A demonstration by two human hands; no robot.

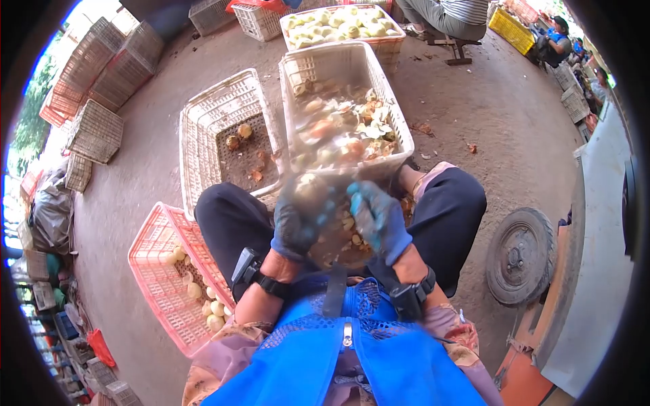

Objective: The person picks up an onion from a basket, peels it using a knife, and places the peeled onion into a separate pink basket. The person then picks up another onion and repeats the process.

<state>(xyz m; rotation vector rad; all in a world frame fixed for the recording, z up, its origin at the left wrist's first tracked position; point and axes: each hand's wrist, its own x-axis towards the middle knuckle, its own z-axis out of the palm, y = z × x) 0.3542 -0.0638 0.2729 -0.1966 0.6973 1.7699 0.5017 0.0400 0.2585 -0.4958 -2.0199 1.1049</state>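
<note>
My left hand [296,220], in a dark glove with blue parts, is closed around a pale onion [309,189], blurred by motion. Close by on the right, my gloved right hand [380,220] has its fingers curled together; what they grip cannot be made out. Just beyond both hands stands a white crate [399,125] with onions and loose skins, partly blurred. Left of it, another white crate [196,145] holds a few brown onions [244,130] and skin scraps. Peeled onions [215,312] lie in a pink crate [159,298] beside my left knee.
A crate full of peeled onions [338,26] stands at the back. Stacked crates [95,64] line the left side. A wheel [520,257] and a grey panel [589,271] stand to the right. Other people sit farther off, one on a low stool [457,49].
</note>
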